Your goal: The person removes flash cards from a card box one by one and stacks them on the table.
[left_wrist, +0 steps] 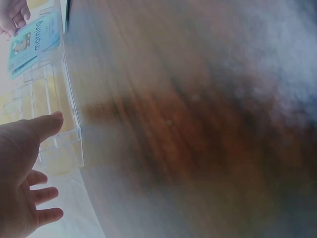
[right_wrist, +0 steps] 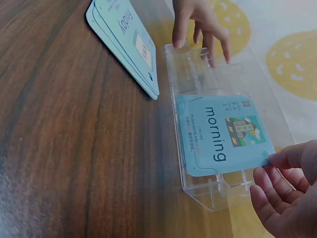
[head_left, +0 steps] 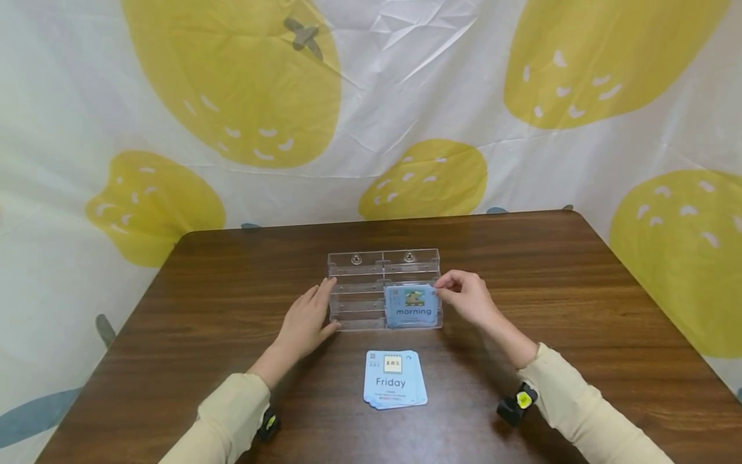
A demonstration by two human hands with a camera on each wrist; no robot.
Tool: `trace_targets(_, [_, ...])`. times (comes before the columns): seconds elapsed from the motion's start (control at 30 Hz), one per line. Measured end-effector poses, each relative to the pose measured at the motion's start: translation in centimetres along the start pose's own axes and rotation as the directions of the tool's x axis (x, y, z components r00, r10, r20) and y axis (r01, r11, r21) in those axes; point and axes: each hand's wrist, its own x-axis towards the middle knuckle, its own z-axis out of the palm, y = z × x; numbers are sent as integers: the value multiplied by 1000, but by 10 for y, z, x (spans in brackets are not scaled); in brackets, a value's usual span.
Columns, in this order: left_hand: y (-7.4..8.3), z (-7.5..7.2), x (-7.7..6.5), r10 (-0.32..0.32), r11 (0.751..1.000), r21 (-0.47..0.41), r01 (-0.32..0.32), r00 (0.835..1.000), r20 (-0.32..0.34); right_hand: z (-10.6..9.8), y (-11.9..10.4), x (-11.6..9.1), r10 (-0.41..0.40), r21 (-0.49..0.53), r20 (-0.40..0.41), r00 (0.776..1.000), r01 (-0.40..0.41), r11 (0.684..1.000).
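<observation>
A clear plastic card rack (head_left: 356, 306) with two columns of tiered slots stands on the table. In its lower right slot sits a light blue flash card (head_left: 413, 308) reading "morning"; another card edge shows behind it. My right hand (head_left: 468, 298) pinches that card's upper right corner between thumb and fingers, as the right wrist view also shows with the card (right_wrist: 223, 134). At the rack's left side my left hand (head_left: 307, 317) rests with fingers extended, thumb near the front lower corner and fingertips by the side edge. In front lies a stack of blue cards (head_left: 395, 380), topped by "Friday".
The brown wooden table (head_left: 232, 270) ends at a white curtain (head_left: 429, 77) with large yellow fruit prints. A black wrist camera (head_left: 516, 405) is strapped at the right sleeve, another (head_left: 268, 425) at the left.
</observation>
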Motion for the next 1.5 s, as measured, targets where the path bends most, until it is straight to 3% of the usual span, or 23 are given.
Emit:
trace_targets(0.33, [1, 0, 0, 2, 1000, 3, -2, 1000, -1, -7, -14, 1, 4, 104, -33, 999, 0, 995])
trace_targets(0.6, [0, 1, 0, 5, 1000, -1, -5, 1000, -6, -12, -26, 2, 25, 309, -91, 996, 4, 951])
trace_targets(1.13, [1, -1, -1, 0, 1000, -2, 0, 1000, -10, -11, -31, -10, 107, 409, 18, 994, -105, 906])
trace_targets(1.37, [0, 0, -1, 7, 1000, 3, -7, 1000, -18, -8, -33, -16, 197, 486, 104, 975, -222, 845])
trace_targets(1.5, [0, 0, -1, 4, 1000, -2, -4, 1000, -17, -3, -34, -20, 212, 499, 132, 968, -250, 830])
